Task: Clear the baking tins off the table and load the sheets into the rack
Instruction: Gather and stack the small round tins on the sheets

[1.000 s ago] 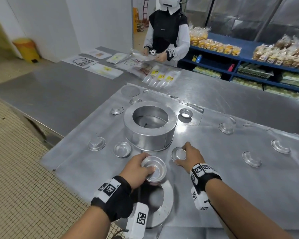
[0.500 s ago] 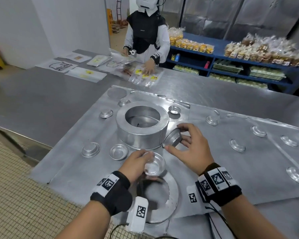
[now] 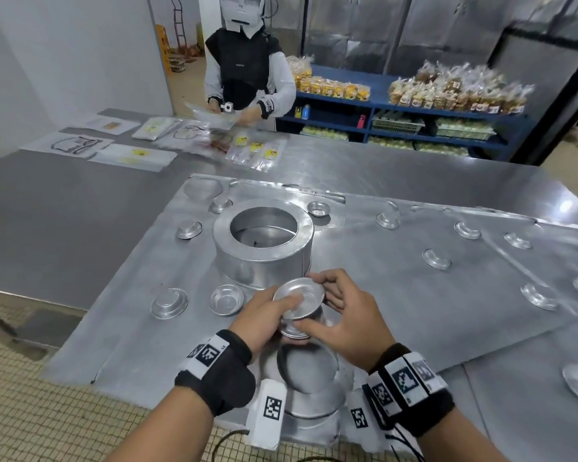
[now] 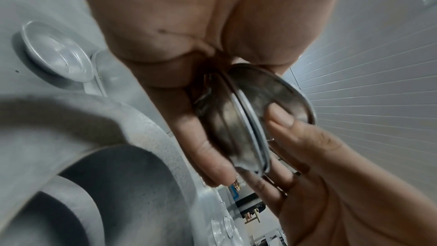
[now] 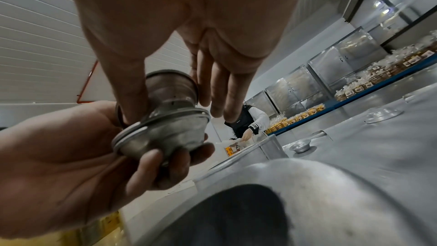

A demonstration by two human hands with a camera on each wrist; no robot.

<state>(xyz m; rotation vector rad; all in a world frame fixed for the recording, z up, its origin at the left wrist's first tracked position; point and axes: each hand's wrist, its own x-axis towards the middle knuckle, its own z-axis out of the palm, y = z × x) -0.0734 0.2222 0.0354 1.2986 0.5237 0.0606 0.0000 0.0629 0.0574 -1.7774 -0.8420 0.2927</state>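
- My left hand (image 3: 268, 313): grips a short tin stack (image 3: 296, 331) from below, thumb on top.
- My right hand (image 3: 351, 316): pinches an upturned tin (image 3: 298, 298) onto that stack, other fingers loose.
- Stack: held above the near ring mould (image 3: 309, 388).
- Loose tins (image 3: 226, 299): scattered over the sheets (image 3: 397, 288) on the desk (image 3: 64, 208).
- Tall mould (image 3: 263, 243): just beyond my hands.

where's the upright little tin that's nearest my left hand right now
In the head view, the upright small tin sits on the baking sheet, just beyond your left hand, before the tall ring mould.
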